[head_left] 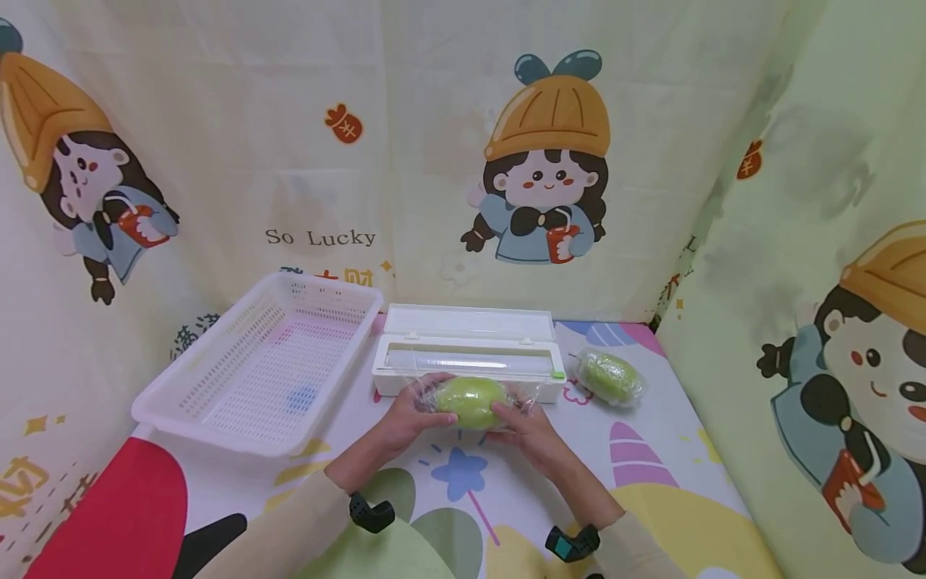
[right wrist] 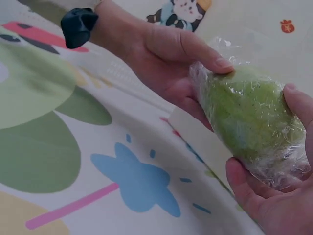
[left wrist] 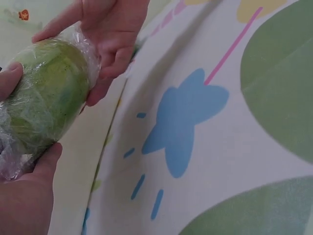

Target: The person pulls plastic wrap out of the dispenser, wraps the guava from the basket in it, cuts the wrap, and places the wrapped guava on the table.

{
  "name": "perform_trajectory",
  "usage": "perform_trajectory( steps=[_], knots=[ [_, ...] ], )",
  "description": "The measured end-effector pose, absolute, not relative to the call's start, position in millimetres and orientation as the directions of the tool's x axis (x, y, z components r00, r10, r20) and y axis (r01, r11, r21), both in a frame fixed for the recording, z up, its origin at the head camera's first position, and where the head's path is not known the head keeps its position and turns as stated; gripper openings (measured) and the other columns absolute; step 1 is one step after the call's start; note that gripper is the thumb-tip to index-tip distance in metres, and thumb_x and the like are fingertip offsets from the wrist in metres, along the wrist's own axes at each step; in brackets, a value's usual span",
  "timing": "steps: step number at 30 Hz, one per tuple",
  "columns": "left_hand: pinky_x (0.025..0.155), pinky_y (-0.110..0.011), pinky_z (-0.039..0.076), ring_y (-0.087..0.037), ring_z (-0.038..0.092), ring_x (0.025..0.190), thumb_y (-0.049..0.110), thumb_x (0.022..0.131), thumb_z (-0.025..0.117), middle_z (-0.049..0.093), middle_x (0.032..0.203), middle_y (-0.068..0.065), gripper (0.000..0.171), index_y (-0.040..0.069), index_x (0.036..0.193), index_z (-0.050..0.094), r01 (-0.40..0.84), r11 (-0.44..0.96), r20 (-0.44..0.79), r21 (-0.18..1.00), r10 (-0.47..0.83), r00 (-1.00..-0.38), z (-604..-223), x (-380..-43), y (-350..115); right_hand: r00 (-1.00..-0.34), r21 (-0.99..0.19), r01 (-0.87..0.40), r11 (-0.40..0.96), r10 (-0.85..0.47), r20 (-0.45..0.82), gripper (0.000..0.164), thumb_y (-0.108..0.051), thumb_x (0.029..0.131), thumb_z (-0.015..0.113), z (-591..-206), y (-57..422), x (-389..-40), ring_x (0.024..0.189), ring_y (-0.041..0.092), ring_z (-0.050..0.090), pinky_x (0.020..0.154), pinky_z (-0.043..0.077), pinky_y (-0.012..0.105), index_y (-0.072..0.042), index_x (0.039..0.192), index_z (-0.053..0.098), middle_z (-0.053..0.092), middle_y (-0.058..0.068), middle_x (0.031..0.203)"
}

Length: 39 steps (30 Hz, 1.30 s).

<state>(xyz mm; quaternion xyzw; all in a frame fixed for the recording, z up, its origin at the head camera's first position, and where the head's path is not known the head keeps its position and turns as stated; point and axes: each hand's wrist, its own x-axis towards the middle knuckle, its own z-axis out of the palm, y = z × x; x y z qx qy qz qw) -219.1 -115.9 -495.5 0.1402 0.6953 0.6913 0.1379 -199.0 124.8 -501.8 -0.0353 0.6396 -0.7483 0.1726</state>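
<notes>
An oval green fruit (head_left: 470, 402) wrapped in crinkled cling film is held between both hands, over the table in front of the film box. My left hand (head_left: 405, 418) grips its left end, thumb lying along the near side. At the other end, my right hand (head_left: 530, 432) holds the fruit between thumb and fingers. Loose film (right wrist: 288, 169) bunches at the ends, and the right wrist view shows it shining by the right fingers. Behind the fruit stands a white cling film box (head_left: 388, 384), lid raised, with a film roll (head_left: 463, 359) inside.
A second film-wrapped green fruit (head_left: 609, 376) lies right of the box. On the left stands a white perforated plastic basket (head_left: 210, 438). The table has a colourful printed cloth (head_left: 579, 482), and printed curtains (head_left: 427, 161) close off the back and sides.
</notes>
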Motion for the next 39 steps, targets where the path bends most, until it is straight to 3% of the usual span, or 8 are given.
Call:
perform_trajectory(
  steps=[7,15,21,24,28,33,39],
  knots=[
    [0.087,-0.023,0.05,-0.015,0.052,0.107,0.006,0.08,0.076,0.048,0.132,-0.009,0.066,0.009,0.139,0.047,-0.014,-0.074,0.019,0.997,0.433,-0.901,-494.6,-221.1,-114.8,-0.956,-0.972,0.175,-0.154,-0.262,-0.13,0.057,-0.016,0.094,0.061,-500.5,122.0,-197.1,0.104,0.015,0.064,0.094,0.053,0.046,-0.003,0.143,0.036,0.055,0.012,0.129],
    [0.086,-0.025,0.049,-0.017,0.053,0.107,0.02,0.085,0.074,0.044,0.136,-0.016,0.063,0.014,0.14,0.046,-0.053,0.04,-0.065,0.998,0.418,-0.906,-493.6,-219.9,-116.4,-0.968,-0.967,0.158,-0.2,-0.227,-0.111,0.067,-0.003,0.087,0.065,-502.7,125.0,-196.1,0.112,0.017,0.057,0.093,0.053,0.032,-0.013,0.146,0.035,0.036,0.015,0.146],
    [0.092,-0.036,0.054,-0.017,0.057,0.108,0.025,0.089,0.069,0.046,0.134,-0.015,0.06,0.015,0.142,0.042,-0.125,-0.004,-0.111,0.992,0.442,-0.89,-495.2,-218.8,-114.7,-0.969,-0.975,0.11,-0.192,-0.238,-0.062,0.07,0.002,0.085,0.065,-505.1,126.2,-195.4,0.117,0.014,0.052,0.093,0.052,0.024,-0.015,0.146,0.036,0.039,0.005,0.142],
    [0.092,-0.036,0.054,-0.017,0.057,0.109,0.024,0.091,0.067,0.048,0.131,-0.012,0.059,0.014,0.142,0.041,-0.143,-0.042,-0.107,0.989,0.467,-0.878,-495.9,-218.6,-114.0,-0.969,-0.978,0.084,-0.191,-0.244,-0.035,0.073,0.004,0.083,0.066,-506.2,126.1,-195.3,0.118,0.012,0.052,0.094,0.05,0.022,-0.015,0.146,0.036,0.041,0.001,0.138],
    [0.088,-0.032,0.054,-0.016,0.057,0.106,0.024,0.088,0.07,0.051,0.126,-0.01,0.059,0.016,0.14,0.044,-0.128,-0.032,-0.1,0.991,0.442,-0.891,-494.1,-217.5,-113.5,-0.964,-0.979,0.071,-0.192,-0.264,-0.018,0.075,0.006,0.082,0.066,-505.0,126.3,-195.4,0.119,0.012,0.051,0.095,0.05,0.023,-0.017,0.146,0.035,0.041,-0.001,0.138],
    [0.083,-0.028,0.053,-0.018,0.056,0.104,0.024,0.084,0.074,0.052,0.125,-0.013,0.06,0.017,0.138,0.048,-0.072,0.025,-0.076,0.997,0.392,-0.917,-494.2,-216.8,-113.4,-0.955,-0.979,0.069,-0.194,-0.298,-0.009,0.072,0.003,0.085,0.063,-502.9,127.1,-196.7,0.117,0.013,0.053,0.094,0.051,0.025,-0.014,0.147,0.032,0.04,0.006,0.14],
    [0.086,-0.026,0.051,-0.019,0.052,0.108,0.011,0.08,0.076,0.049,0.13,-0.012,0.062,0.013,0.136,0.049,-0.023,0.0,-0.021,1.0,0.372,-0.928,-497.1,-218.5,-112.3,-0.947,-0.974,0.14,-0.177,-0.311,-0.079,0.059,-0.011,0.095,0.058,-501.5,128.5,-196.2,0.11,0.015,0.059,0.098,0.051,0.041,-0.01,0.147,0.03,0.036,0.016,0.142]
  ],
)
